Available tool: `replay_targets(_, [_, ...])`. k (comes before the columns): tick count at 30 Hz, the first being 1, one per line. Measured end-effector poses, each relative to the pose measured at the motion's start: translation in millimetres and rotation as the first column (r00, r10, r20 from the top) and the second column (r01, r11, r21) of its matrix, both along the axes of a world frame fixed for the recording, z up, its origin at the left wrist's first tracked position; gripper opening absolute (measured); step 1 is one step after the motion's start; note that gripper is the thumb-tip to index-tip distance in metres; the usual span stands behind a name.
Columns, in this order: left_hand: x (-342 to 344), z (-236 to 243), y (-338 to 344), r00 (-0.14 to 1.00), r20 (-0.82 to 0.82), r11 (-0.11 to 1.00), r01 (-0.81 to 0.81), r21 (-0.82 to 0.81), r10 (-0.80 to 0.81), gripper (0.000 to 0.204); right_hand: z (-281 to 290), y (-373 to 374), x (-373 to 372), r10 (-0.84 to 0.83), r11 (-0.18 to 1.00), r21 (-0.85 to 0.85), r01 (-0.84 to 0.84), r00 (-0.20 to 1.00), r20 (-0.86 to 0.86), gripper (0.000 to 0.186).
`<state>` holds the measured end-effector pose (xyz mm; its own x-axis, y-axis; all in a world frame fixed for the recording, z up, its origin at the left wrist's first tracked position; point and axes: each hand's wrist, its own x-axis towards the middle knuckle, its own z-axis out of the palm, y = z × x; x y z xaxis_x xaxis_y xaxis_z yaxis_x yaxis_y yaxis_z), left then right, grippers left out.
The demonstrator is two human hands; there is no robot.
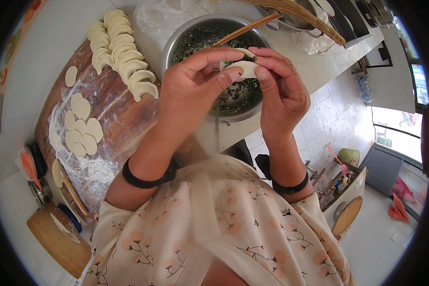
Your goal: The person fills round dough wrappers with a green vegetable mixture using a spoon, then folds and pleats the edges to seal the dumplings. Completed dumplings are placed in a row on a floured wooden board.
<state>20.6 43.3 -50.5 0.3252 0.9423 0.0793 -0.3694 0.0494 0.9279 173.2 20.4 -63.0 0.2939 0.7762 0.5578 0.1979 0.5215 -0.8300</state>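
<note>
Between my two hands is a dumpling [247, 69], its pale wrapper partly folded and a bit of green filling showing at the open edge. The thumb and fingers of my left hand [193, 81] pinch its left end. On the other end, the thumb and fingertips of my right hand [286, 88] press the dough. Both hands are raised over a steel bowl [169, 50] of chopped green filling [200, 38]. Wooden chopsticks [245, 29] lean in the bowl, their tips hidden.
Left of the bowl, a floured wooden board [128, 112] carries rows of folded dumplings [124, 52] and several round wrappers [83, 128]. A rolling pin [74, 193] lies along its near-left edge. A straw brush [305, 16] and a metal pot [312, 9] are at the back right.
</note>
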Motion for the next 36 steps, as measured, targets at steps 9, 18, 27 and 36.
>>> replay_targets(9, [2,-2,-1,0.992,-0.087,0.977,-0.068,0.202,0.087,0.016,0,1,-3,-0.111,0.994,0.034,0.108,0.988,0.111,0.012])
replay_targets(18, [1,-6,1,0.991,-0.048,0.95,-0.104,0.296,0.124,0.015,6,1,-11,-0.087,0.996,0.031,0.087,0.996,0.008,0.014])
replay_targets(27, [1,-3,-3,0.99,0.024,0.956,-0.143,0.255,0.141,0.016,13,1,-8,-0.1,0.995,0.047,0.093,0.975,0.196,0.016])
replay_targets(36, [7,9,-9,0.991,-0.034,0.985,-0.126,0.116,0.131,0.018,11,1,-6,-0.165,0.984,0.114,0.137,0.943,0.29,0.016])
